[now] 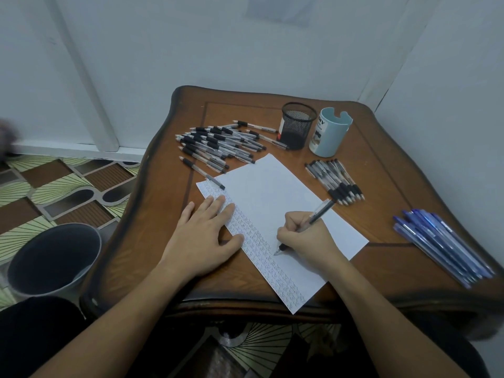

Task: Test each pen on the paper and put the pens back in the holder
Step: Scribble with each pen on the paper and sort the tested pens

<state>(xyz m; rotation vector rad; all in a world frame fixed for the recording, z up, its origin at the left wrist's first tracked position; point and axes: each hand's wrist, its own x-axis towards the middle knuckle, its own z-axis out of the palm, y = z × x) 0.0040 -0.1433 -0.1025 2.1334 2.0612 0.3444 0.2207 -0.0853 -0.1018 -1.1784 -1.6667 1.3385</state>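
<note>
Now, the right hand (305, 238)?
— Pinches the pen (320, 212), tip on the paper (272, 192), barrel slanting away rightward; the left hand (207, 230) lies spread flat on that paper.
And the holder?
— The mesh holder (297, 126) stands beyond the paper (right hand nearer), well apart.

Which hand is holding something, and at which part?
The right hand grips a pen low on its barrel, near the tip. The left hand holds nothing; it lies flat on the paper.

Pen pile (218, 144) left of mesh holder (297, 125), small bundle (335, 181) right, bare paper (267, 186) between
</note>
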